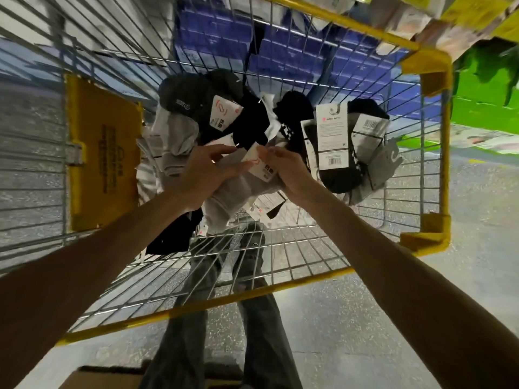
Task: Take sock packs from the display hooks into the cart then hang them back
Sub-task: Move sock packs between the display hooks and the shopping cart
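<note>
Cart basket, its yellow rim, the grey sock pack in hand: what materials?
Cart basket: metal wire, likely plated steel; thin silvery grid with glints.
Yellow rim: looks like plastic or coated trim; even matte yellow, moulded corners.
Grey sock pack: soft knit fabric, folds limply; its label looks like printed white card.

Left arm: bare, extended forward and inward from lower left, as I saw it.
Left hand (207, 175): fingers half-curled, thumb on top, gripped the sock pack (238, 192).
Right arm: bare, extended in from lower right.
Right hand (292, 175): thumb and fingertips pinched the pack's card edge.
Spacing: I read both hands close together, fingertips almost meeting.
</note>
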Tool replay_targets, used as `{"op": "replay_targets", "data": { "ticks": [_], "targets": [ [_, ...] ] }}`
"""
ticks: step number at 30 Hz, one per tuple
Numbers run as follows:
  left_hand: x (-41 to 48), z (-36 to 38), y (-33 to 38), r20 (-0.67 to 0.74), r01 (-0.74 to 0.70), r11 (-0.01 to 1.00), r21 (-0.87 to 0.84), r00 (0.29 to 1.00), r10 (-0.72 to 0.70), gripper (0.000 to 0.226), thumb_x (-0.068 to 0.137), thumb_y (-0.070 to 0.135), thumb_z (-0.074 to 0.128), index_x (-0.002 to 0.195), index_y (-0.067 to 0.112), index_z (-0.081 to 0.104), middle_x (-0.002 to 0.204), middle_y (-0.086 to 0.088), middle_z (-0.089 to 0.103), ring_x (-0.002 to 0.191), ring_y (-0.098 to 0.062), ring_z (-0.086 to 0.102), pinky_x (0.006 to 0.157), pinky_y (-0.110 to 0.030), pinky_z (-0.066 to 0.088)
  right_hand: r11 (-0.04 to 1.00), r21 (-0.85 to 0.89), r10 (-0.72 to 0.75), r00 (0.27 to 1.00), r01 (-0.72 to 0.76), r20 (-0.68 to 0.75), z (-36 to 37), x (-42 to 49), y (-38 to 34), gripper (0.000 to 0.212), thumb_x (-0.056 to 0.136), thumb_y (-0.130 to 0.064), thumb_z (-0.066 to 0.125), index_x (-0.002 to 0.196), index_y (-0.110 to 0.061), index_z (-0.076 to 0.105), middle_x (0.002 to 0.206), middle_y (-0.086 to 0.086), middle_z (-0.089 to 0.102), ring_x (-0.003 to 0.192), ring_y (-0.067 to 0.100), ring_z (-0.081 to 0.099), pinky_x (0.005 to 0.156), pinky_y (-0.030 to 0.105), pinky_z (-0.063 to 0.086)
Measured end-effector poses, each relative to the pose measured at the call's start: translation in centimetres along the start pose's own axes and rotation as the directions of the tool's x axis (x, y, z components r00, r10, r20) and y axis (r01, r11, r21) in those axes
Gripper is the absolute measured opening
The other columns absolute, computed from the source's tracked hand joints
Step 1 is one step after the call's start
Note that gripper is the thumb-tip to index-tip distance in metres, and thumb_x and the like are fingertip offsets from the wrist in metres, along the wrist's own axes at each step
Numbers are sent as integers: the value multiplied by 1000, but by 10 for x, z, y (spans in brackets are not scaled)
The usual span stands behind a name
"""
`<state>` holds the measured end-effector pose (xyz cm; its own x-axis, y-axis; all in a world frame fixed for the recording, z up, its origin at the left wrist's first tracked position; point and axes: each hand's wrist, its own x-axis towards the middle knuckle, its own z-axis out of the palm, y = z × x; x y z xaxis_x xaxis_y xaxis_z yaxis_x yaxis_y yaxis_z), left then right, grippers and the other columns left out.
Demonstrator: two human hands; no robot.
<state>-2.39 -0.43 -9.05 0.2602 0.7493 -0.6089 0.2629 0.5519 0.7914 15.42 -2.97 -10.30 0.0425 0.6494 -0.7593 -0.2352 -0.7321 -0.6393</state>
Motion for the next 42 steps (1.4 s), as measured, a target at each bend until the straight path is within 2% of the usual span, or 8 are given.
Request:
{"op": "replay_targets", "data": {
  "ticks": [4,12,15,19,28,32,39,42],
  "targets": [
    [-1,1,-7,-9,145,980,-134,989,-148,42,66,34,84,102,19,71,92,-2,76,81,-19,74,64,-27,58,982,-179,-56,998,53,-8,4,5,-9,15,93,-19,64,84,-8,67,72,2,66,60,9,66,52,21,53],
    [12,-12,7,54,244,947,209,964,-260,39,75,42,78,106,20,69,94,5,72,94,-21,68,74,-30,53,946,-310,-80,995,96,64,2,19,-15,41,104,-37,35,102,-8,63,81,7,68,73,16,70,60,28,57],
    [14,-21,7,-65,217,957,194,976,-208,40,86,36,71,120,15,65,102,1,68,96,-26,65,66,-29,47,347,-897,-188,957,274,219,-29,32,22,27,97,-20,55,120,-7,57,110,11,64,102,24,64,85,39,54],
    [12,-24,-7,-98,192,949,249,980,-173,46,89,31,70,128,9,60,119,-7,67,107,-28,63,77,-31,51,-522,-744,16,877,417,480,-58,29,76,76,71,-19,78,139,-16,45,146,19,35,135,37,31,114,54,20],
    [5,-7,-31,-78,157,985,68,985,-151,33,92,19,65,122,9,57,99,9,66,83,2,59,68,-17,43,-805,-495,-109,738,327,666,-56,59,82,51,80,-14,66,131,-15,58,125,15,60,122,36,52,105,55,40],
    [1,-12,-36,-152,127,992,14,981,-124,33,93,20,65,124,10,59,109,2,67,95,-11,64,73,-20,49,-653,-605,-192,673,456,714,-58,62,69,68,60,-11,76,126,-15,62,123,14,59,119,35,51,96,66,42],
    [0,-38,-23,-385,86,992,-96,916,-117,36,91,27,68,123,13,60,110,8,64,93,-7,62,71,-16,51,398,-770,-303,863,500,404,-50,5,5,46,79,-7,61,125,-10,56,112,9,61,95,19,60,78,28,50],
    [3,-46,-16,-411,42,995,-94,908,-77,37,91,26,68,125,13,60,110,9,62,92,-6,60,62,-10,47,923,-299,-125,923,243,365,-45,-13,-8,31,80,2,42,98,-10,64,75,4,59,58,17,48,51,26,40]
  ]
}}
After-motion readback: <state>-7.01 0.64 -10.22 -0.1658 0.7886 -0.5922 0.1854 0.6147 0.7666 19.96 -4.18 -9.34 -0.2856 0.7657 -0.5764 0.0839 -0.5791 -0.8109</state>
